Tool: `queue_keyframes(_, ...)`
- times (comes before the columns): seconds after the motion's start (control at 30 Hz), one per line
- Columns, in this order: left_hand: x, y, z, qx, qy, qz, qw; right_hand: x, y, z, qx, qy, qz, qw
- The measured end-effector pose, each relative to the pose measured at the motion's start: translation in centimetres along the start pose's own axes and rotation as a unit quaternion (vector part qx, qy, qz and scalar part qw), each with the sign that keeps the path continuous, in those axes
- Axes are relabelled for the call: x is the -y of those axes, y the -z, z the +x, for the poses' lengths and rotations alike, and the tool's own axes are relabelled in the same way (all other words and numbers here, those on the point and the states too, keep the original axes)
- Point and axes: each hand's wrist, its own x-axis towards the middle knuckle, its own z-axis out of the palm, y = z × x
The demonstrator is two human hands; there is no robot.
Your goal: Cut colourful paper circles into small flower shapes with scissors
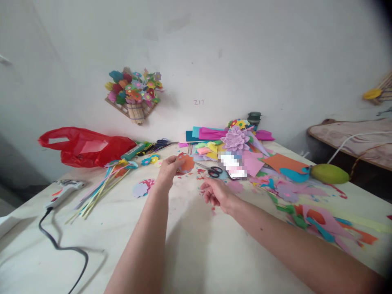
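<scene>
Both hands are stretched out over the middle of the table (190, 245). The left hand (168, 169) is closed in a pinch, thumb against fingertips, on the near edge of an orange paper cutout (186, 163) with a scalloped outline, holding it just above the table with its face tilted toward the person. The right hand (216, 192) hovers low beside it, palm down and fingers loosely curled, with nothing visible in its grasp.

Just beyond the right hand lie black-handled scissors (214, 170), blades pointing toward the cutout, among small red snippets. Farther beyond it and out to its right spreads a heap of coloured paper (275, 163), with a large purple paper flower (235, 139) on top and a green oval fruit-like thing (329, 173) at the far end. To the left of the left hand are two flat flower shapes (142, 188), then a bundle of thin sticks (98, 188) tipped with paper blooms, a glue gun (63, 192) with its cord, and a red plastic bag (85, 147).

Judging by how thin the cutout looks, a light pinch at the rim seems right: it leaves most of the shape free and in view. A harder squeeze would likely crease the scallops. Holding it clear of the snippets below should keep stray bits from clinging to it, and the scissors sit close enough to the free hand to be reached without leaning.
</scene>
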Motion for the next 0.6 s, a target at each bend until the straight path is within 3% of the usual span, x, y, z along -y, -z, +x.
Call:
queue_keyframes(0.07, 0.2, 0.3, 0.2, -0.032, -0.007, -0.003, 0.999, -0.3, -0.2, 0.4, 0.026, -0.024, 0.112, 0.993)
queue_keyframes(0.1, 0.2, 0.4, 0.3, -0.042, -0.013, -0.008, 0.999, -0.4, -0.5, 0.7, 0.023, -0.003, 0.114, 0.993)
queue_keyframes(0.2, 0.3, 0.7, 0.6, -0.08, -0.034, -0.025, 0.996, -0.5, -2.3, 2.3, -0.034, 0.136, -0.072, 0.988)
queue_keyframes(0.27, 0.3, 0.7, 0.6, -0.094, -0.038, -0.026, 0.995, -0.3, -3.9, 3.4, -0.078, 0.249, -0.227, 0.938)
queue_keyframes(0.37, 0.4, 0.5, 0.6, -0.092, -0.033, -0.021, 0.995, 0.1, -6.3, 5.3, -0.038, 0.36, -0.395, 0.844)
queue_keyframes(0.47, 0.7, 0.4, 0.5, -0.087, -0.02, -0.02, 0.996, 0.3, -7.4, 7.1, -0.006, 0.383, -0.459, 0.801)
queue_keyframes(0.6, 0.9, 0.4, 0.4, -0.066, -0.011, -0.006, 0.998, 0.2, -6.5, 8.2, -0.018, 0.326, -0.496, 0.805)
